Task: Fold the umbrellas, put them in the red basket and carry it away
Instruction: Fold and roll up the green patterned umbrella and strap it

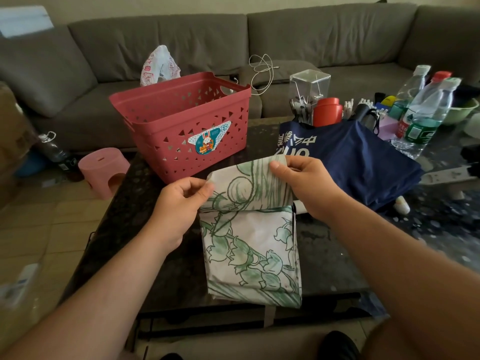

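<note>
Two bare hands work one white umbrella canopy printed with green flowers [250,245], laid flat on the dark glass-topped coffee table [337,255] at its near edge. Left hand [179,206] pinches the rolled far edge of the fabric at its left end, thumb and fingers curled on it. Right hand [305,183] grips the same roll at its right end, thumb on top. Roll lifted off the table; rest of canopy lying flat toward the viewer.

Red plastic basket with triangular cut-outs and a cartoon sticker [187,123] stands on the table's far left, just beyond the left hand. Inside not fully visible.

Dark blue umbrella with white lettering [350,157], spread loose on the table to the right, near the right hand.

Beyond it: red cylindrical tin [327,111], clear plastic box [309,83], clear water bottles with green labels [420,115]. Pink plastic stool [104,171] on floor at left. Grey sofa [324,40] behind.
</note>
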Available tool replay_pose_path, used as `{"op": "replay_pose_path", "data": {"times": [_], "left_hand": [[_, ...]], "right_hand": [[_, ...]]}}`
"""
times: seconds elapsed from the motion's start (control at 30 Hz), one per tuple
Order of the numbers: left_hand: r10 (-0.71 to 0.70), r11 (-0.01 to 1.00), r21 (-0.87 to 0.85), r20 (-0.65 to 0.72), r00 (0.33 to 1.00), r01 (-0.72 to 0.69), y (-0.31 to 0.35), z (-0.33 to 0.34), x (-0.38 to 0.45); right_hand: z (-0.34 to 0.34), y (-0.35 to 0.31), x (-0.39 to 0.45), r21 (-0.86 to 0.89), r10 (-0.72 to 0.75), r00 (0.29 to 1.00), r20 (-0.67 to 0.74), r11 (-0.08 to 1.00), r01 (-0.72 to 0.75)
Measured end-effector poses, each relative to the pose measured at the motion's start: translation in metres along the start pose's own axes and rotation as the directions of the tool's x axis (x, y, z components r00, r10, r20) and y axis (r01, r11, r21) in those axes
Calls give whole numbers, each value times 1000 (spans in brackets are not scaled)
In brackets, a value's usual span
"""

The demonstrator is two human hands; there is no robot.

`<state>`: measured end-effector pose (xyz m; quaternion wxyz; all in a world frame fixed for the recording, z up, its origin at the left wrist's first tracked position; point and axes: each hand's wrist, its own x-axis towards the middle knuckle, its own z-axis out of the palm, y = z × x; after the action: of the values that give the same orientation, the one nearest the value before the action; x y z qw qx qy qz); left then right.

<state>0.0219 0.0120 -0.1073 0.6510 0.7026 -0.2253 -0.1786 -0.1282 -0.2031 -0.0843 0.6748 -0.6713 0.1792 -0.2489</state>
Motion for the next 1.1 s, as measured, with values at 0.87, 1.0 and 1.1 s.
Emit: {"op": "replay_pose_path", "data": {"times": [0.87, 1.0, 1.1], "left_hand": [[-375, 899, -197, 116, 920, 391, 15, -1, -3], [-220, 974, -51, 15, 975, 220, 21, 2, -5], [-169, 985, -37, -34, 985, 167, 22, 4, -6]], "right_hand": [[-7, 9, -1, -27, -14, 999, 48, 1000, 16], [-5, 3, -2, -22, -74, 995, 73, 997, 75], [-6, 6, 1, -125, -101, 995, 26, 987, 103]]}}
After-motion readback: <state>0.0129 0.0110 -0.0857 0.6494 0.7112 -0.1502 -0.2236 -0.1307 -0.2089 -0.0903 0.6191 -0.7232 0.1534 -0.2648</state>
